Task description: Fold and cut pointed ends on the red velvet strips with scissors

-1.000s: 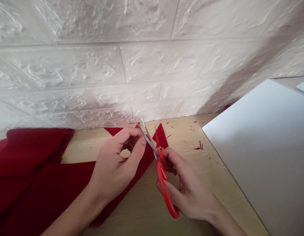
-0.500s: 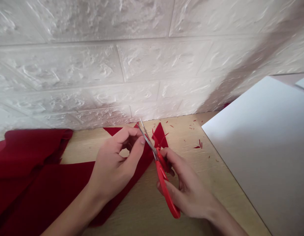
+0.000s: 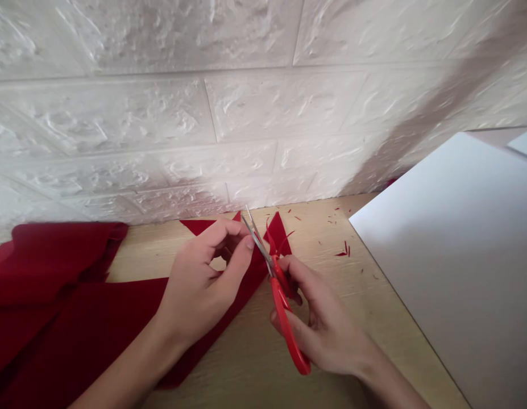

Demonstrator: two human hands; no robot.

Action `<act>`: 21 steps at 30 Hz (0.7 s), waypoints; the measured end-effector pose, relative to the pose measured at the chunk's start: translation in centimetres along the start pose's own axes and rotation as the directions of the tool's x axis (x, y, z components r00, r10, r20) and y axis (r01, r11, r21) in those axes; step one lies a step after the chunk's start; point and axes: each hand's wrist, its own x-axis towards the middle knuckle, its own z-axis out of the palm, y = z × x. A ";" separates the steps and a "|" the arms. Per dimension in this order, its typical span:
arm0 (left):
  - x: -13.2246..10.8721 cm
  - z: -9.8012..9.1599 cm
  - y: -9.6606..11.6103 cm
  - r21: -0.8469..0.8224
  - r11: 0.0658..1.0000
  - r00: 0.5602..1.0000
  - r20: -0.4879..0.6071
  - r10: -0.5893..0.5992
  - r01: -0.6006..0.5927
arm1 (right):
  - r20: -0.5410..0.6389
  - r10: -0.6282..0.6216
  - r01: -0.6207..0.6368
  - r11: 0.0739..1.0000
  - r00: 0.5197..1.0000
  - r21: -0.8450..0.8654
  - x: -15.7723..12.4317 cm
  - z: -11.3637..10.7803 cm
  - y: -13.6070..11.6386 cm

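Note:
My right hand [image 3: 318, 318] is wrapped round the red handles of a pair of scissors [image 3: 284, 318], whose slim metal blades are slightly apart and point up and left. Beside the blades, my left hand [image 3: 212, 267] pinches a small piece of dark red fabric between thumb and forefinger; most of that piece is hidden by the fingers and blades. A large sheet of dark red fabric [image 3: 105, 329] runs under my left hand and forearm. Just past the scissors lies a pointed red fabric scrap [image 3: 277, 232], with thin curled slivers near it.
Folded red fabric [image 3: 62, 255] is piled at the left. Small red trimmings [image 3: 344, 250] are scattered over the wooden table [image 3: 323, 278]. A white board [image 3: 451, 244] stands at the right. Behind the table rises a white brick-patterned wall [image 3: 254, 108].
Both hands have shifted very slightly, the left one a little to the right. The scissor blades have moved marginally right and remain slightly apart.

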 end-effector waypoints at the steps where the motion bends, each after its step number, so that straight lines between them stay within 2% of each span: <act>1: 0.0 0.0 0.0 0.001 1.000 1.000 0.003 0.003 -0.003 | 0.001 -0.004 0.004 1.000 1.000 -0.004 0.0 0.0 0.0; 21: 0.0 0.0 -0.3 0.082 0.997 1.000 -0.004 -0.006 0.007 | 0.005 0.003 -0.002 0.998 1.000 -0.055 -0.2 0.3 0.6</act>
